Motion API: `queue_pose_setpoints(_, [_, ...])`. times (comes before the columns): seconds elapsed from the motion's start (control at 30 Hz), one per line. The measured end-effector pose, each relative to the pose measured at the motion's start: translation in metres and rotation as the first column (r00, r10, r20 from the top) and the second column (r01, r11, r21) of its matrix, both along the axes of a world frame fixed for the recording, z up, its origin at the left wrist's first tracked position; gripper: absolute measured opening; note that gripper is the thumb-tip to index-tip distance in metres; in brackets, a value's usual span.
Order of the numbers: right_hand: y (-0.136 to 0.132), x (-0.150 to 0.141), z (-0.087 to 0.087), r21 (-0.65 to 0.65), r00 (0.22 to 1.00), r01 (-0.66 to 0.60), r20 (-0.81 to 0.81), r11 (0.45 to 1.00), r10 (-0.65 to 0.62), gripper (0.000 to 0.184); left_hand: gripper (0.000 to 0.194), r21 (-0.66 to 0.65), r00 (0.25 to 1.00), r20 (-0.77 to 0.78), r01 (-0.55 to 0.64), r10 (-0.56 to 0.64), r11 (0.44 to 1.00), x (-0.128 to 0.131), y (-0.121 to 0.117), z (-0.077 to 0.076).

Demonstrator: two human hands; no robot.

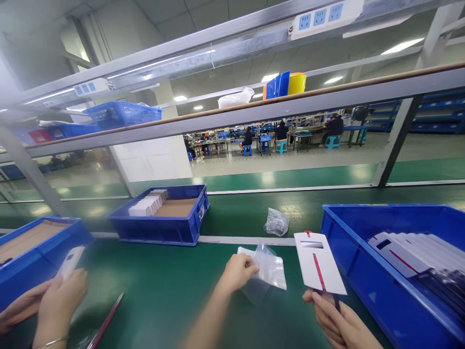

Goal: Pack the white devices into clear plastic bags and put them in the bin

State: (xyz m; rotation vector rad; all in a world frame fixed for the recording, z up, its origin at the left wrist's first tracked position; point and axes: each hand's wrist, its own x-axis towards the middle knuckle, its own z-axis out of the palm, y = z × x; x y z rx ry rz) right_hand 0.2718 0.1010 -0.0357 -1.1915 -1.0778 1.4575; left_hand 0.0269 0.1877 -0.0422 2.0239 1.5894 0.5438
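My left hand [238, 272] pinches the clear bag [267, 270] flat on the green belt [163, 291], keeping its mouth reachable. My right hand [339, 322], beside the bag, grips 1 white card [318, 264] upright by its bottom edge.

This is a factory floor, an assembly or packing hall. A long green workbench [163, 291] is running left to right, with blue plastic crates [160, 220] sitting on it, some holding stacks of white cards. Metal rails overhead are carrying power strips [325, 14] and a shelf of bins. Far across the shining green and grey floor, workers [281, 132] are sitting on blue stools at rows of tables under strip lights.
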Motion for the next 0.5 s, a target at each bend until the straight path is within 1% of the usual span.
queue_pose_setpoints(0.1, [0.025, -0.005, 0.006, 0.045, 0.997, 0.073, 0.009, 0.996, -0.073, 0.05, 0.024, -0.036, 0.996, 0.0, 0.084, -0.084, 0.996, -0.017, 0.016, 0.009])
queue_pose_setpoints(0.23, [0.058, -0.02, 0.012, 0.092, 0.994, 0.107, 0.009, 0.99, -0.108, 0.048, 0.026, -0.094, 0.989, -0.091, 0.104, -0.113, 0.99, -0.024, 0.037, 0.015])
queue_pose_setpoints(0.33, [0.073, -0.029, 0.006, 0.099, 0.993, 0.115, 0.009, 0.988, -0.117, 0.048, 0.032, -0.046, 0.983, -0.155, 0.093, -0.099, 0.995, -0.024, 0.044, 0.02])
queue_pose_setpoints(0.5, [0.075, -0.032, -0.011, 0.087, 0.991, 0.123, 0.034, 0.989, -0.126, 0.047, 0.025, 0.046, 0.977, -0.201, 0.085, -0.074, 0.995, -0.025, 0.052, 0.035])
